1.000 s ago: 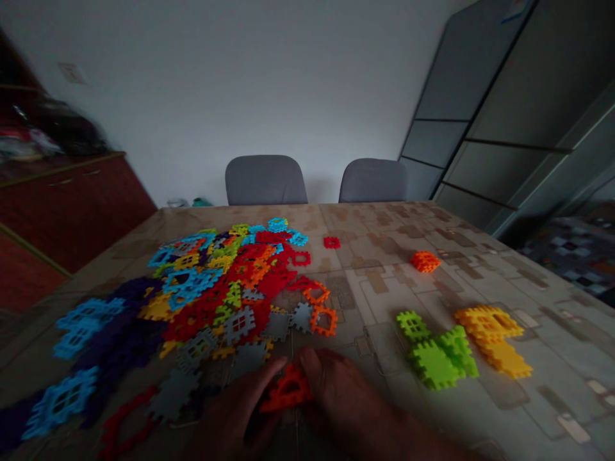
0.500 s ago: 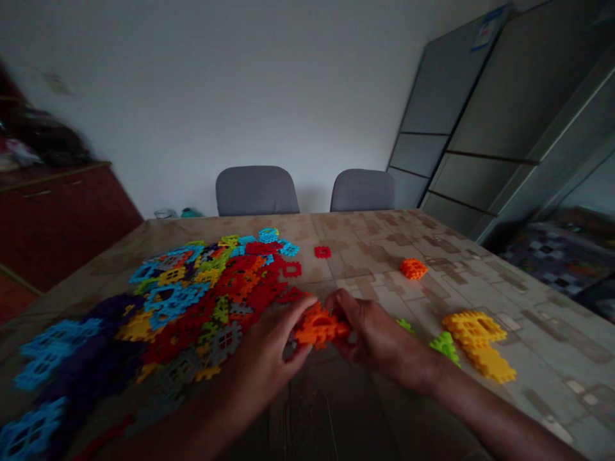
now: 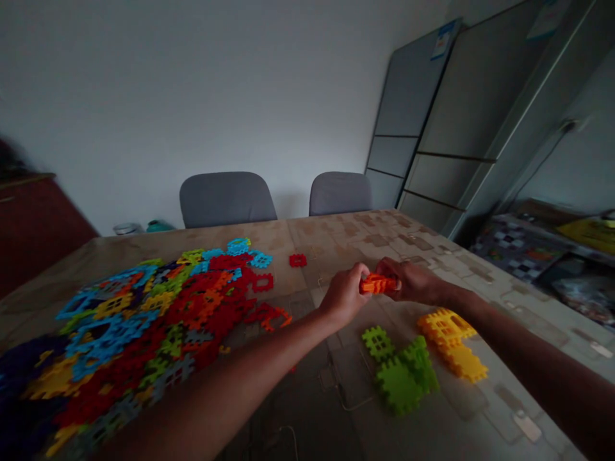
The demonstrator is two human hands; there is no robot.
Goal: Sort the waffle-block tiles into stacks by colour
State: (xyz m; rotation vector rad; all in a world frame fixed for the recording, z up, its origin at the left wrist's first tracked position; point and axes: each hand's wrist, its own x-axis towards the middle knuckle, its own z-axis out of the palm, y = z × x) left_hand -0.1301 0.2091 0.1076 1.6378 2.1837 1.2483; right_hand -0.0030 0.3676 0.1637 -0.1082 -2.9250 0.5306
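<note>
Over the right half of the table, my left hand (image 3: 346, 292) and my right hand (image 3: 408, 280) meet at orange interlocking building pieces (image 3: 378, 283). Fingers of both hands are closed on them, one hand at each side. The pieces look layered, but how many there are I cannot tell. Nearer to me lie green toothed pieces (image 3: 401, 384), with yellow pieces (image 3: 454, 339) stacked to their right, below my right forearm.
A large heap of mixed pieces (image 3: 192, 307) in red, blue, yellow, purple and grey covers the table's left side. A single red square piece (image 3: 298, 260) lies farther back. Two grey chairs (image 3: 225, 198) stand behind the patterned table (image 3: 331, 237).
Both hands have moved right and away from me with the orange pieces. The separate orange stack no longer shows on its own. My view has turned right, uncovering the green pieces.
</note>
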